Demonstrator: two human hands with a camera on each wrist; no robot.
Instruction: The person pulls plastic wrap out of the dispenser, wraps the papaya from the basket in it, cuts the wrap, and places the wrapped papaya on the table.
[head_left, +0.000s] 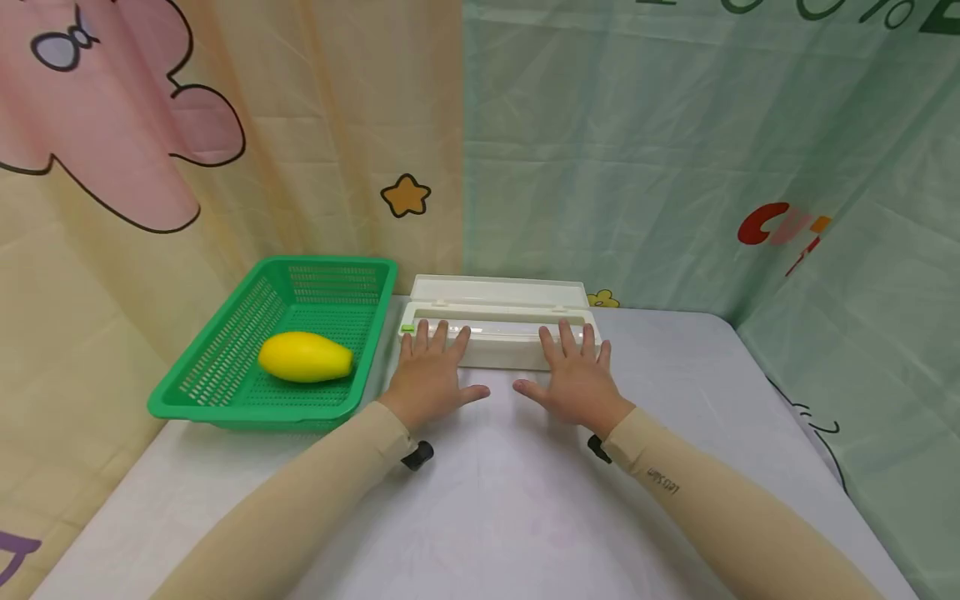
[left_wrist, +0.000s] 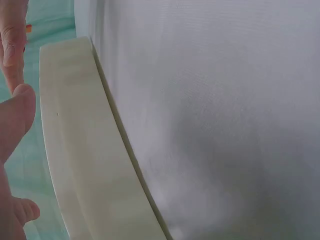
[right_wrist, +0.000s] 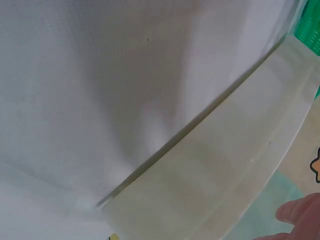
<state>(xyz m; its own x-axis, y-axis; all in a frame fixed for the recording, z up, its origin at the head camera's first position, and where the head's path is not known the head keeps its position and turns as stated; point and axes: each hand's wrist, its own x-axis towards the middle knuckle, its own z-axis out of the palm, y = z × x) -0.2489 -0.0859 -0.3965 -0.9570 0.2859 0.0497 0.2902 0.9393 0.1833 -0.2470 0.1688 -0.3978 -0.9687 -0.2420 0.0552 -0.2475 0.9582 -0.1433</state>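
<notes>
I see L hand [head_left: 429,379] + R hand [head_left: 576,379], fingers spread straight, nothing held, at white box's [head_left: 504,356] front edge; contact unclear. Green basket [head_left: 247,414] close on L; tbl [head_left: 675,367] room R.

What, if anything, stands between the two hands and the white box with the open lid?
Nothing visible: in the head view, the left hand and right hand both extend over the front of the white box. The green basket stands left of it, not between.
</notes>
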